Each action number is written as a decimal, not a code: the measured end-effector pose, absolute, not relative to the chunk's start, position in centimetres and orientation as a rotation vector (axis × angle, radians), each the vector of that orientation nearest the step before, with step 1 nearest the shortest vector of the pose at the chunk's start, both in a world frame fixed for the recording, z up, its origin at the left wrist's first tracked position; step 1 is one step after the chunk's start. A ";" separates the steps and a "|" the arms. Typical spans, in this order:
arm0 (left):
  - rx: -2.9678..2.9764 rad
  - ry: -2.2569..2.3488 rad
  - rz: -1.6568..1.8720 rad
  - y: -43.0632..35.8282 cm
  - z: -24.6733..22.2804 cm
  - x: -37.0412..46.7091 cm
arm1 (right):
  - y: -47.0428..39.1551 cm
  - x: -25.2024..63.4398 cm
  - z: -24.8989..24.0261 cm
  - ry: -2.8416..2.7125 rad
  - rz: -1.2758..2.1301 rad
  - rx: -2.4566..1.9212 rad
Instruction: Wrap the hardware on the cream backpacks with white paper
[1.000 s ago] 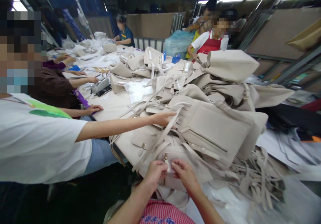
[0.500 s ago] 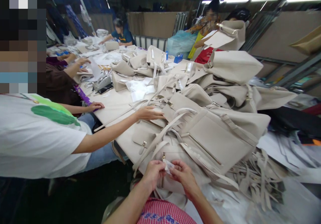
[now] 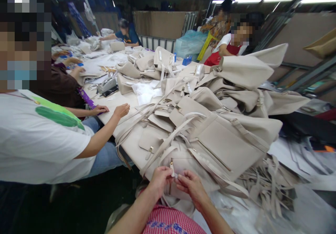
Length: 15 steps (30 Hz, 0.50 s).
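A pale beige handbag (image 3: 195, 167) lies in front of me at the table's near edge, with a gold zipper in it. My left hand (image 3: 160, 181) is closed in a pinch on the small zipper pull (image 3: 172, 170) that hangs from this zipper. Just to its right, my right hand (image 3: 191, 186) has its fingertips pressed together. A scrap of thin white wrapping (image 3: 176, 176) shows at those fingertips, mostly hidden by the fingers. Pale straps (image 3: 168, 153) of the bag loop above both hands.
Beige bags (image 3: 223, 136) are heaped behind and to the right. Loose straps (image 3: 273, 181) and clear plastic (image 3: 312, 206) lie at the lower right. A co-worker in a white shirt (image 3: 47, 139) sits close on the left, a hand (image 3: 122, 110) over the table (image 3: 128, 141). Other people work farther off.
The white wrapping between my hands shows less, and the zipper pull is more visible. The co-worker's arm on the left has drawn back from the bags. A bag at the right back was lowered.
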<state>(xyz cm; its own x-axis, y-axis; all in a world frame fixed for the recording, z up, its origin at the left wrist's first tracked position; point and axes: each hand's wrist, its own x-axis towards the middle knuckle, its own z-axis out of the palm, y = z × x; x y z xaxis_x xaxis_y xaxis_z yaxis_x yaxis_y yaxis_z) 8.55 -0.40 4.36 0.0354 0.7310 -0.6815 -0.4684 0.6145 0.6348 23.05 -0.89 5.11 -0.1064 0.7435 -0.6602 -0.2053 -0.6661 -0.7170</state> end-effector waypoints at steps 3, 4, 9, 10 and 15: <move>0.271 1.230 0.934 -0.4 4.3 8.6 | -1.2 22.8 4.7 -0.589 1.868 -1.502; 0.270 1.234 0.935 -0.5 4.3 8.6 | -1.3 22.8 4.5 -0.588 1.876 -1.501; 0.251 1.238 0.950 -0.6 4.5 8.6 | -1.5 22.9 4.2 -0.613 1.892 -1.509; 0.246 1.239 0.952 -0.6 4.5 8.5 | -1.4 23.0 4.3 -0.626 1.885 -1.517; 0.244 1.251 0.947 -0.6 4.7 8.4 | -1.2 23.3 5.0 -0.705 1.827 -1.575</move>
